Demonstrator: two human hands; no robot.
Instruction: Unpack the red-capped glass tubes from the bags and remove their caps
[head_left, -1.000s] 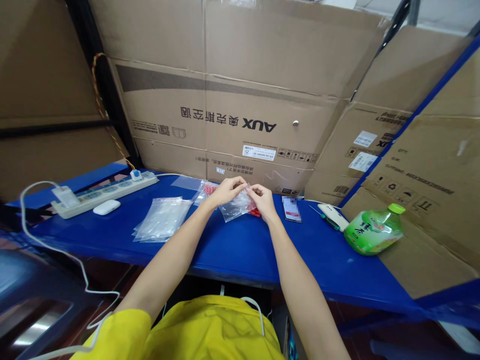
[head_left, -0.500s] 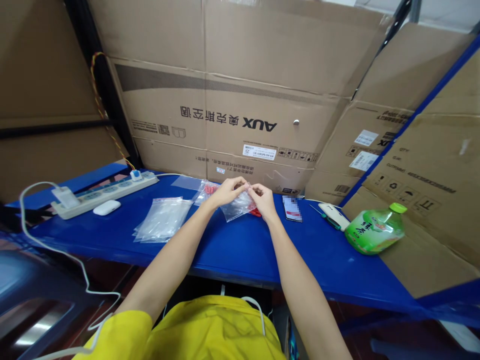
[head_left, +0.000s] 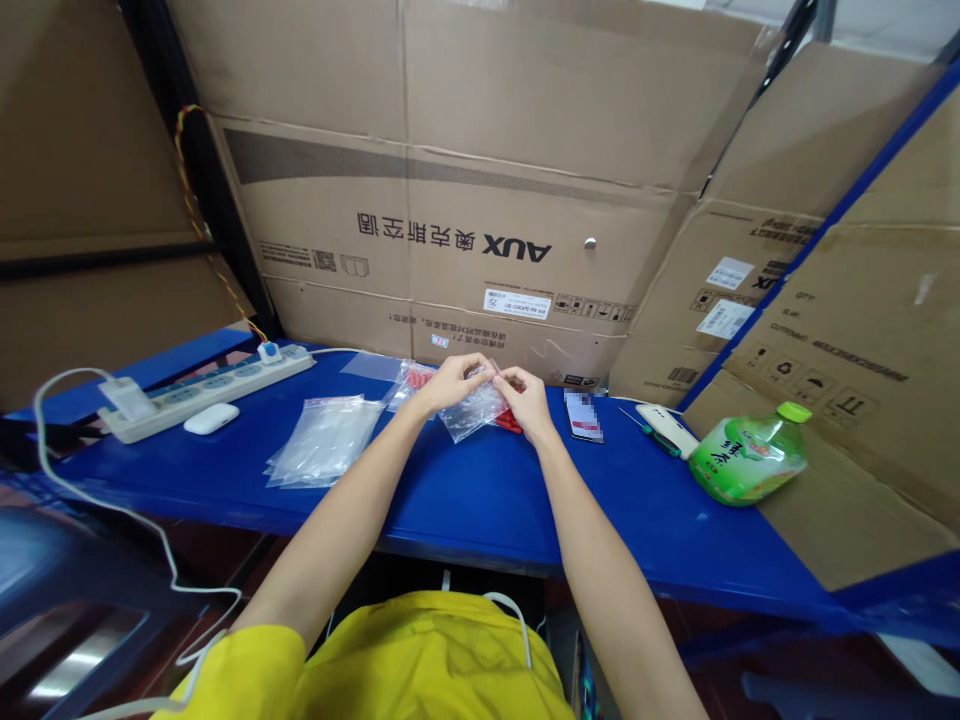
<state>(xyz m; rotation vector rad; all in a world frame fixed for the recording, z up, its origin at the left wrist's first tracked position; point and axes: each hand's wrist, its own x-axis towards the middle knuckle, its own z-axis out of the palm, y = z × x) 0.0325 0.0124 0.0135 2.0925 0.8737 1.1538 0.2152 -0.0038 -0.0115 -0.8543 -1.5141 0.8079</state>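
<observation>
Hands: the left hand point(head_left: 459, 380) and right hand point(head_left: 526, 398) pinch the top of a see-through bag point(head_left: 471, 416) over the blue table point(head_left: 457, 495) | In it: cannot tell | Looks done: bag with red bits point(head_left: 414, 379) beside the left hand | Looks unused: flat bag pile point(head_left: 324, 442), red things point(head_left: 508, 421) by the right hand

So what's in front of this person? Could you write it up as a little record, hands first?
Left hand: pinching a clear bag
Right hand: pinching the same bag
Near right hand: red pieces, partly hidden
Left side: bag stack, white case, power strip
Right side: phone, screwdriver, bottle
Surface: blue table
Backdrop: cardboard
</observation>
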